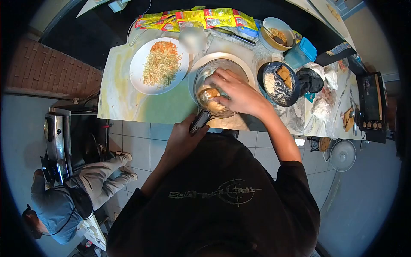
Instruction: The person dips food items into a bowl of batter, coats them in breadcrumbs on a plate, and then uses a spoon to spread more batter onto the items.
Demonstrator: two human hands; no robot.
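Note:
My left hand [186, 136] is wrapped around the black handle [200, 121] of a round pan [196, 88]. Inside the pan, a golden-brown piece of food [209, 95] looks wet with pale batter. My right hand [237, 92] reaches into the pan from the right, thumb and bent fingers around that piece; the fingertips are partly hidden. Under the pan lies a wide pale plate [246, 64]. Left of it, a white plate [136, 64] holds shredded orange and pale green vegetables [162, 66]. On the right, a dark plate [266, 92] carries white powder and brown pieces [284, 76].
Yellow-red packets [205, 19] line the back edge beside a knife [242, 38]. A bowl of brown food [278, 36], a blue-lidded container [301, 52], a black cloth [310, 81] and plastic bags [323, 103] crowd the right. Another person [64, 205] is at a stove [58, 137], lower left.

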